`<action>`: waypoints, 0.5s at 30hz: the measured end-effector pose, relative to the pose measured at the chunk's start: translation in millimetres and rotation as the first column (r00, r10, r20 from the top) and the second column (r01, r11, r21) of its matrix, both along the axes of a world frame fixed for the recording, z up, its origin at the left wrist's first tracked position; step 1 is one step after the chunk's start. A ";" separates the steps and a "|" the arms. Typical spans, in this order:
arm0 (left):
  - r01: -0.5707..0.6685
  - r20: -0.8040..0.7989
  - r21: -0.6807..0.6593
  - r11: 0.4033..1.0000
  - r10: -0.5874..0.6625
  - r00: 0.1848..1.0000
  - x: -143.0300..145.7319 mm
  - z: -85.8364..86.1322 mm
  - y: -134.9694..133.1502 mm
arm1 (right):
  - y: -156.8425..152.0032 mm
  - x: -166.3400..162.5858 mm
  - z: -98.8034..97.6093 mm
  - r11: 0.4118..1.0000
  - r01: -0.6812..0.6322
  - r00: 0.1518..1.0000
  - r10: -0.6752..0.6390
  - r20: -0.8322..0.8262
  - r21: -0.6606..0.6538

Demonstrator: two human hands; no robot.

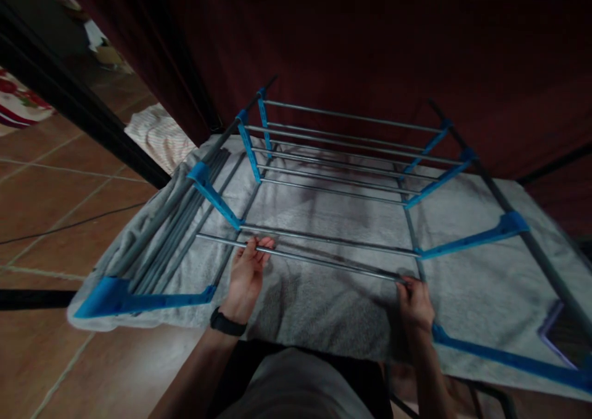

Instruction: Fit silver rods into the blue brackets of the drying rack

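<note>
Before a dark red curtain [346, 42], grey cloth [324, 320] lies spread, perhaps as padding, under a blue-and-grey rack [217, 202]. Just this side of its nearest crossbar [329, 240], roughly parallel, is a rod [324, 262]; the left hand's [247, 277] fingers grasp it short of its left end, the right hand's [416, 305] pinch it near its right, probably for steadiness. No writing is readable.

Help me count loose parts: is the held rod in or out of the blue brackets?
Out at left: the rod ends bare beyond the left hand. Right end: cannot tell; the right hand covers it.
</note>
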State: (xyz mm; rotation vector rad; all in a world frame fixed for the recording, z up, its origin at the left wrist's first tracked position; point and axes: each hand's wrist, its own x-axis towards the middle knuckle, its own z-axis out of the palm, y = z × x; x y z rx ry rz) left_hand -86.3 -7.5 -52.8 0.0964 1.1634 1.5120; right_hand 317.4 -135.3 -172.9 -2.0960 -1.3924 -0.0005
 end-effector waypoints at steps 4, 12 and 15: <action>0.038 -0.005 -0.009 0.999 -0.038 0.999 4.0 -3.5 -1.1 | 1.7 -3.3 5.0 0.990 -0.137 0.987 0.138 -0.079 0.014; 0.123 -0.040 -0.051 0.991 -0.126 0.991 8.5 -14.0 -3.5 | 6.5 -3.7 5.5 0.995 -0.052 0.965 0.073 -0.253 0.089; 0.140 -0.028 -0.065 0.988 -0.142 0.990 8.1 -17.9 -4.5 | 7.8 -1.3 4.4 0.996 0.034 0.924 -0.002 -0.382 0.077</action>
